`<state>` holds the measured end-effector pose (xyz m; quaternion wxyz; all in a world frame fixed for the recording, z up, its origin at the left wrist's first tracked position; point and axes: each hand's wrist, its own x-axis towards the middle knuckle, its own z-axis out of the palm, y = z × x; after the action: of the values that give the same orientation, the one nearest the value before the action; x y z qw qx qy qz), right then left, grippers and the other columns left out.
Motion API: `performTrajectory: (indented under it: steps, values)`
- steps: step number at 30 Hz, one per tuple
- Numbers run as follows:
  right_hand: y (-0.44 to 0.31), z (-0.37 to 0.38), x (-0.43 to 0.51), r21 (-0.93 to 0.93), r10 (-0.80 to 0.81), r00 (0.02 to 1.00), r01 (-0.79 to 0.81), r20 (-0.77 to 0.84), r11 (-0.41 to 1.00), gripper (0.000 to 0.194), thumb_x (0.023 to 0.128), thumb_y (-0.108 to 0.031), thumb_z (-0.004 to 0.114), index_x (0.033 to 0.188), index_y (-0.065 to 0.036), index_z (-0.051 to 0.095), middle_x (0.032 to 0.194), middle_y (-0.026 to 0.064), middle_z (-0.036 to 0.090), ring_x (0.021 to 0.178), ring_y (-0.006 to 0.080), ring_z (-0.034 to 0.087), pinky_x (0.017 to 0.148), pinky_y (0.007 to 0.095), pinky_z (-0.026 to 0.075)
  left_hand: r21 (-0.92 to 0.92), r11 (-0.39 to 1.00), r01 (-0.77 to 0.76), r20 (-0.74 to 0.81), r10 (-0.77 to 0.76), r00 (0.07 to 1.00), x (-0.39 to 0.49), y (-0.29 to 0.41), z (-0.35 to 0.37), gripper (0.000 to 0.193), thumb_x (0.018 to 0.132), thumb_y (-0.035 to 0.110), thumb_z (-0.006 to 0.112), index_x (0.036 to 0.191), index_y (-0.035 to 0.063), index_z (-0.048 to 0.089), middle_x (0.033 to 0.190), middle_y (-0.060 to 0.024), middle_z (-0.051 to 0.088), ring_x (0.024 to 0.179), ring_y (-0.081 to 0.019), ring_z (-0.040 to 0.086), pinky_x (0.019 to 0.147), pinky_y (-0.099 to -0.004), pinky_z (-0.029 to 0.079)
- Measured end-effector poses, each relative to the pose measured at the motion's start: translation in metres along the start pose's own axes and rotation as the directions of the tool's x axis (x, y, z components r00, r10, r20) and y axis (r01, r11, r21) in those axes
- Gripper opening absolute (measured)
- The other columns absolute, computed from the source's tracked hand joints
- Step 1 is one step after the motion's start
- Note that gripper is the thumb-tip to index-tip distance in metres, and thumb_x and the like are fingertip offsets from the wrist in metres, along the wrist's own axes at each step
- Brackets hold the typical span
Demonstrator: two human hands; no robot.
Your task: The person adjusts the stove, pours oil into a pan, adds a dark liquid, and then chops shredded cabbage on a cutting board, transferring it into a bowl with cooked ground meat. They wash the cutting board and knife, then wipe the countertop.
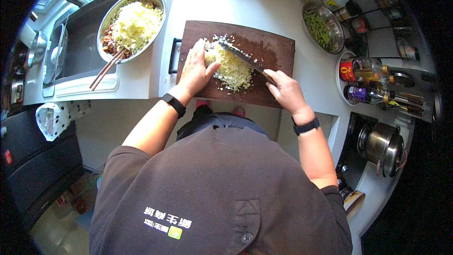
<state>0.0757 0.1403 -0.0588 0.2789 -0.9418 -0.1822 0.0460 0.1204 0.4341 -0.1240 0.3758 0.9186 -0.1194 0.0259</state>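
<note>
A dark wooden cutting board [269, 92] lies on the white counter, with a heap of finely chopped pale vegetable [233, 74], which looks like cabbage, on it. My right hand [288, 90] grips the handle of a knife [244, 56], whose blade lies slantwise over the heap, bits stuck to it. At the heap's left side, my left hand [196, 69] rests with its thumb apart from the fingers, palm side against the chopped pieces. To the left stands a metal bowl [102, 47] of chopped pale vegetable over a reddish mixture, with wooden chopsticks [108, 69] leaning out over its rim.
The large bowl stands beside a dark sink [85, 42]. On the right are a metal bowl [338, 28] of green beans or peppers, a white tray [341, 88] with bottles, a spice rack and a steel pot [384, 145]. A black handle [173, 56] sticks out left of the board.
</note>
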Motion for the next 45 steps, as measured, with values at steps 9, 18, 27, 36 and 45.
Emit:
performTrajectory:
  steps: [9, 18, 27, 36, 45]
  values:
    - [0.015, 0.026, -0.088, 0.938, 0.471, 0.823, -0.345, 0.318, -0.032, 0.012, 0.092, -0.016, 0.057, 0.1, -0.008, 0.054, 0.081, 0.0006, 0.057, 0.065, 0.009, 0.056, 0.057, 0.0238, 0.049, 0.298, 0.86, -0.414, 0.288, 0.332, 0.898, -0.019, 0.022, 0.013, 0.116, 0.057, 0.06, 0.074, 0.145, 0.0035, 0.023, 0.151, -0.0152, 0.023, 0.141, -0.0341, 0.018, 0.112, -0.0525, 0.011]
    - [0.011, 0.054, -0.102, 0.925, 0.445, 0.812, -0.322, 0.379, -0.201, 0.015, 0.093, -0.02, 0.058, 0.101, -0.008, 0.053, 0.083, 0.0023, 0.06, 0.072, 0.0147, 0.064, 0.065, 0.03, 0.055, 0.253, 0.926, -0.28, 0.151, 0.248, 0.957, 0.004, 0.038, 0.037, 0.119, 0.058, 0.058, 0.076, 0.145, 0.0023, 0.019, 0.151, -0.0179, 0.02, 0.141, -0.0353, 0.015, 0.113, -0.0522, 0.011]
    - [-0.032, 0.082, -0.05, 0.813, 0.278, 0.765, -0.53, 0.581, -0.242, 0.016, 0.094, -0.02, 0.055, 0.103, -0.008, 0.049, 0.086, 0.0044, 0.059, 0.075, 0.0166, 0.064, 0.066, 0.0296, 0.055, 0.153, 0.964, -0.219, 0.036, 0.216, 0.976, 0.009, 0.051, 0.057, 0.108, 0.061, 0.06, 0.075, 0.14, 0.0007, 0.032, 0.146, -0.0216, 0.027, 0.138, -0.0371, 0.02, 0.113, -0.0504, 0.013]
    - [-0.038, 0.06, -0.055, 0.859, 0.239, 0.833, -0.438, 0.498, -0.264, 0.015, 0.094, -0.019, 0.055, 0.102, -0.008, 0.049, 0.084, 0.0041, 0.059, 0.071, 0.0158, 0.062, 0.063, 0.0291, 0.053, -0.025, 0.981, -0.191, -0.092, 0.188, 0.978, 0.011, 0.081, 0.055, 0.074, 0.069, 0.032, 0.079, 0.129, 0.0043, 0.047, 0.137, -0.0198, 0.038, 0.132, -0.04, 0.029, 0.109, -0.0477, 0.026]
    - [-0.059, 0.014, -0.057, 0.879, 0.244, 0.844, -0.454, 0.477, -0.146, 0.017, 0.093, -0.018, 0.055, 0.105, -0.008, 0.048, 0.086, 0.004, 0.058, 0.069, 0.0156, 0.061, 0.063, 0.03, 0.052, -0.111, 0.967, -0.229, -0.183, 0.206, 0.961, 0.016, 0.115, 0.026, 0.067, 0.07, 0.025, 0.078, 0.126, 0.0054, 0.049, 0.136, -0.019, 0.039, 0.132, -0.04, 0.03, 0.109, -0.0475, 0.027]
